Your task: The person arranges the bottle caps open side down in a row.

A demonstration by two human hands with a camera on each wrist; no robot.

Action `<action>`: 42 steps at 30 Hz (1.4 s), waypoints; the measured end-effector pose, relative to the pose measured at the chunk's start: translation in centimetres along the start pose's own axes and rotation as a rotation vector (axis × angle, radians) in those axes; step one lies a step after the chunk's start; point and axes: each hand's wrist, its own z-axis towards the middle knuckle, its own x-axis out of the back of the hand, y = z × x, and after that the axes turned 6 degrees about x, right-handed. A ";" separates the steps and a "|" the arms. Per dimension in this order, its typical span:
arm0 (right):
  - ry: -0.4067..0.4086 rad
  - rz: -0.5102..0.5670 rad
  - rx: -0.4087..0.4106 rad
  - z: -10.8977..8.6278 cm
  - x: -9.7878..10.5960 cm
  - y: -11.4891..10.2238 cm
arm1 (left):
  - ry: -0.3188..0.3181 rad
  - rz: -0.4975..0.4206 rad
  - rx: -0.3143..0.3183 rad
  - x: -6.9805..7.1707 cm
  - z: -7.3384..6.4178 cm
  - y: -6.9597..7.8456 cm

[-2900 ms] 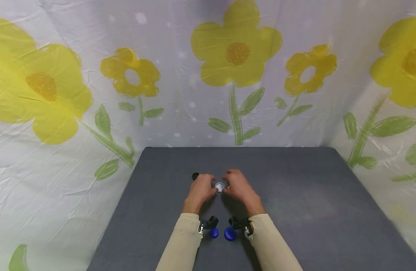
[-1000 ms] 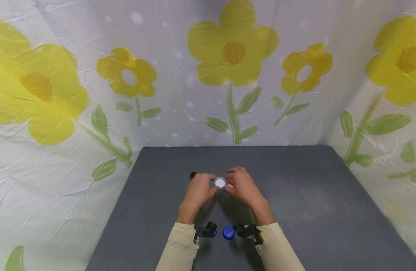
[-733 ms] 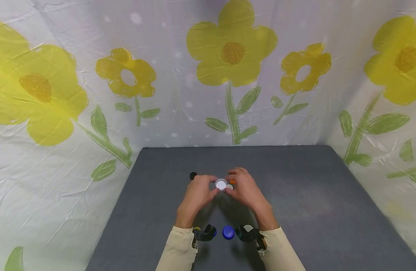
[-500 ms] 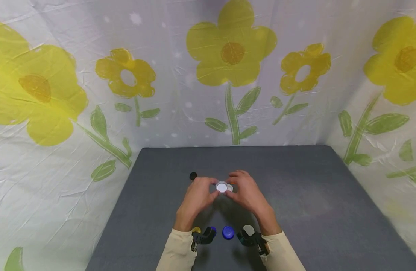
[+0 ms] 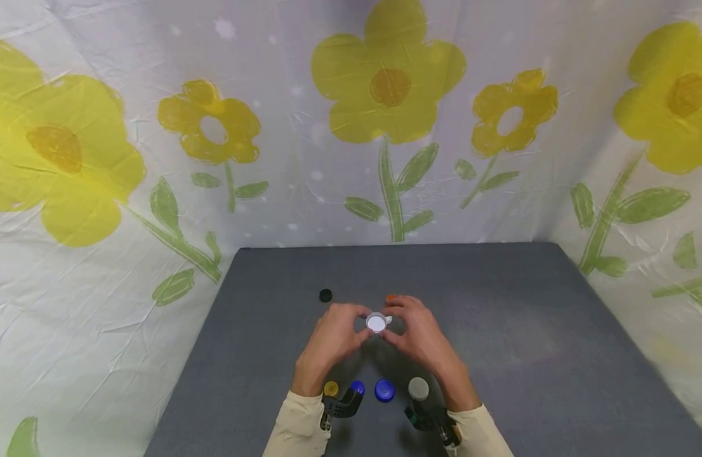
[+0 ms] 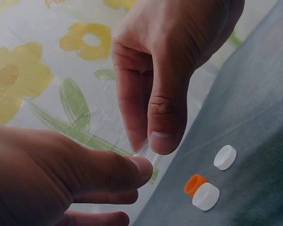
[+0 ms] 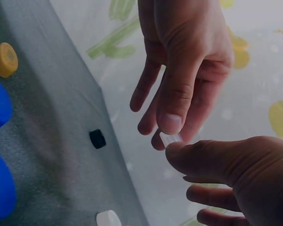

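Note:
Both hands meet over the middle of the dark table and pinch one small clear, ribbed-sided bottle cap [image 5: 376, 323] with a white disc in its face. Thumb and fingers of my left hand [image 5: 335, 333] grip its left side; those of my right hand [image 5: 421, 336] grip its right. From the left wrist view, the clear cap [image 6: 147, 151] shows edge-on between the two thumbs. In the right wrist view a sliver of the same cap [image 7: 170, 139] is visible, mostly covered by fingertips. An orange cap [image 5: 391, 297] lies just beyond the right fingers.
A black cap [image 5: 325, 295] lies beyond the left hand. Nearer the body sit a yellow cap [image 5: 331, 388], a small blue cap [image 5: 357, 387], a larger blue cap [image 5: 384, 390] and a pale cap [image 5: 418, 388]. Two white caps, one upper [image 6: 225, 157], one lower [image 6: 206, 197], lie near the orange one.
Both hands have drawn slightly toward the body with the clear cap between them, its white face staying visible. The yellow and pale caps, earlier covered by the arms, now show.

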 end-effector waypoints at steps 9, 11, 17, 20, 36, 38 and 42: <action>0.025 0.069 -0.051 -0.9 -0.1 0.0 | -0.023 -0.019 -0.034 -0.3 -0.4 0.0; 0.029 0.094 -0.083 -1.0 0.0 0.1 | -0.014 -0.028 -0.051 -0.3 -0.5 -0.1; 0.022 0.184 -0.172 -1.2 0.5 0.5 | 0.085 -0.053 -0.127 -0.5 -0.5 -0.1; 0.015 0.231 -0.204 -1.2 0.6 0.5 | 0.133 -0.063 -0.139 -0.6 -0.4 -0.2; 0.228 0.137 -0.008 -0.9 0.1 0.6 | 0.208 -0.198 -0.104 -0.7 -0.2 -0.5; 0.256 0.122 0.040 -0.9 -0.1 0.6 | 0.204 -0.260 -0.095 -0.7 -0.2 -0.6; 0.288 0.124 0.088 -0.9 -0.3 0.5 | 0.171 -0.374 -0.064 -0.8 -0.2 -0.9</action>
